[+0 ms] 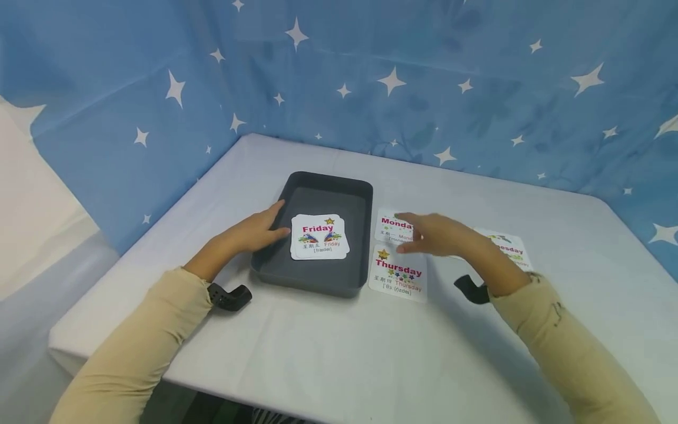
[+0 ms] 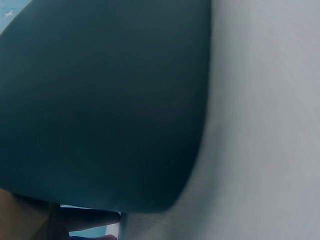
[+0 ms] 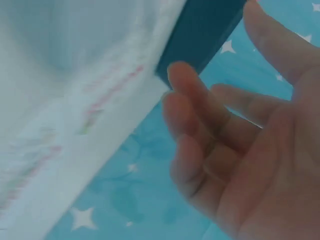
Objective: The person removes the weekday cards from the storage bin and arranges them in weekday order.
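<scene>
A dark grey tray (image 1: 318,281) sits on the table, with a small stack of white cards, Friday card (image 1: 319,237) uppermost, inside it. My left hand (image 1: 246,231) rests at the tray's left rim, fingers extended and thumb reaching over the inside; in the left wrist view the tray wall (image 2: 105,110) hides most of that hand. My right hand (image 1: 439,234) hovers over the cards right of the tray, its fingers loosely bent and holding nothing. Below it lie the Monday card (image 1: 391,227), partly covered by the fingers, and the Thursday card (image 1: 398,275).
Farther right, a card ending in "esday" (image 1: 511,247) lies partly behind my right forearm. A white cloth covers the table (image 1: 328,353). A blue curtain with white stars (image 1: 371,76) hangs behind it. Black wrist straps (image 1: 230,297) show at both wrists.
</scene>
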Demonstrator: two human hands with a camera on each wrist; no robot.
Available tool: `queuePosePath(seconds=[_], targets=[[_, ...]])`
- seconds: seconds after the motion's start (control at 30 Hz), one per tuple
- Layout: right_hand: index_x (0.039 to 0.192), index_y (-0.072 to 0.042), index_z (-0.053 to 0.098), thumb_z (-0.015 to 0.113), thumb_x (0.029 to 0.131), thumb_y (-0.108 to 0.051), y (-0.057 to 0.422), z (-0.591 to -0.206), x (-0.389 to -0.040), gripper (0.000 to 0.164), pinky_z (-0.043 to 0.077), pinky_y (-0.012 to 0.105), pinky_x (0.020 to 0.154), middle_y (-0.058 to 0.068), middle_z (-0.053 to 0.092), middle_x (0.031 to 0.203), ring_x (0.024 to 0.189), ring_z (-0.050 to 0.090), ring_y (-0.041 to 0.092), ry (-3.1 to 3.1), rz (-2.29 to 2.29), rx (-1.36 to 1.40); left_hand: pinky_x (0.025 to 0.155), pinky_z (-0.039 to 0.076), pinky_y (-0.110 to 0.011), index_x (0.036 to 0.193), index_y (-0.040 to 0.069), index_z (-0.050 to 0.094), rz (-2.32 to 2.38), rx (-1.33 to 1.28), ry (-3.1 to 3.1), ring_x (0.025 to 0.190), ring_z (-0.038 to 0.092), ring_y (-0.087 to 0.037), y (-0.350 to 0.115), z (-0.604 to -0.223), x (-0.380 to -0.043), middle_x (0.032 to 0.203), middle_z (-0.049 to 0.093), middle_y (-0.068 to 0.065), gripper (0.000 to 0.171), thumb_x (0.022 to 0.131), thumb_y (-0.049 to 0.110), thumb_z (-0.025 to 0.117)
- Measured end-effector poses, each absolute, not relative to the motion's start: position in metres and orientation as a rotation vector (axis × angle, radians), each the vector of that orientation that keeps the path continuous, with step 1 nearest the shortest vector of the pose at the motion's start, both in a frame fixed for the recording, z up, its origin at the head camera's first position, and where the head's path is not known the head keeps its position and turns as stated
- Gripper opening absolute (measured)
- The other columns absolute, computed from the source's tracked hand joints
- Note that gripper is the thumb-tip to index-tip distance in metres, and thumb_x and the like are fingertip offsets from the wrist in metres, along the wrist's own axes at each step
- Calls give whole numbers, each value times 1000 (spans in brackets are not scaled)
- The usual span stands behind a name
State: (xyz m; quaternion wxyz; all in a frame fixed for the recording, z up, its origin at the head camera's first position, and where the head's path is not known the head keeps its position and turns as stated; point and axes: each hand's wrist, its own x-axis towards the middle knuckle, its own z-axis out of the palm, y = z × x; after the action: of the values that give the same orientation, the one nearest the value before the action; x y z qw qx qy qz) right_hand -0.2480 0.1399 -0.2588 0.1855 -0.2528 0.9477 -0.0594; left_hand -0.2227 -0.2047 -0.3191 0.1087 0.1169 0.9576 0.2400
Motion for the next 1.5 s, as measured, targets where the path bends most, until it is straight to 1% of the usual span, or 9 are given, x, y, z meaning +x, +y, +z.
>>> queuePosePath(seconds=[0.2, 0.4, 0.67, 0.77, 0.9, 1.07, 1.2, 1.37, 1.5], targets=[[146, -14, 21, 67, 81, -41, 83, -249, -275, 84, 37, 50, 101, 15, 43, 136, 126, 41, 31, 2695, -208, -836, 113, 17, -47, 145, -4, 1, 703, 359, 2841, 138, 16, -37, -206, -318, -224, 151, 8, -23, 75, 95, 33, 44], [148, -14, 14, 69, 76, -48, 36, -267, -285, 96, 22, 53, 110, 16, 19, 151, 139, 18, 34, 2574, -113, -967, 113, 17, -46, 145, -3, 2, 724, 343, 2833, 139, 16, -35, -204, -322, -221, 151, 10, -22, 75, 95, 32, 45], [148, -16, 8, 76, 64, -52, 10, -283, -284, 114, 21, 52, 110, 10, 20, 152, 139, 19, 33, 2522, 97, -922, 113, 18, -45, 145, -4, 4, 738, 346, 2836, 139, 17, -34, -203, -317, -219, 151, 11, -21, 74, 95, 32, 45], [148, -17, 8, 77, 63, -50, 10, -284, -282, 115, 29, 52, 107, 13, 24, 149, 133, 30, 35, 2548, 82, -961, 113, 19, -45, 145, -4, 4, 732, 349, 2837, 139, 18, -34, -202, -317, -219, 152, 11, -20, 74, 95, 32, 45], [148, -17, 8, 80, 65, -39, 15, -286, -279, 112, 45, 38, 91, 14, 23, 140, 107, 49, 29, 2597, -74, -1069, 113, 19, -46, 145, -4, 4, 731, 338, 2838, 138, 18, -34, -203, -318, -220, 151, 12, -21, 74, 95, 33, 45], [148, -23, 4, 79, 71, -16, 22, -295, -276, 108, 51, 28, 72, 14, 15, 142, 89, 55, 23, 2677, -426, -1162, 112, 19, -46, 145, -5, 4, 734, 352, 2840, 138, 20, -35, -204, -320, -220, 150, 15, -22, 73, 95, 31, 44], [148, -24, 6, 74, 75, -5, 29, -300, -273, 101, 51, 27, 64, 16, 24, 140, 84, 58, 24, 2671, -732, -1156, 112, 19, -46, 144, -6, 5, 749, 385, 2841, 138, 19, -35, -204, -323, -221, 149, 16, -24, 73, 95, 30, 45], [147, -23, 17, 67, 82, -7, 43, -296, -268, 83, 54, 32, 68, 16, 58, 117, 92, 66, 25, 2615, -1125, -1113, 113, 18, -46, 144, -6, 4, 752, 390, 2836, 138, 18, -35, -204, -326, -222, 150, 15, -24, 74, 95, 31, 44], [146, -27, 22, 63, 85, -9, 59, -286, -261, 76, 54, 33, 71, 17, 64, 105, 95, 66, 28, 2579, -1347, -1041, 113, 18, -46, 145, -4, 3, 750, 341, 2833, 138, 18, -35, -208, -323, -221, 150, 14, -22, 74, 95, 33, 44]])
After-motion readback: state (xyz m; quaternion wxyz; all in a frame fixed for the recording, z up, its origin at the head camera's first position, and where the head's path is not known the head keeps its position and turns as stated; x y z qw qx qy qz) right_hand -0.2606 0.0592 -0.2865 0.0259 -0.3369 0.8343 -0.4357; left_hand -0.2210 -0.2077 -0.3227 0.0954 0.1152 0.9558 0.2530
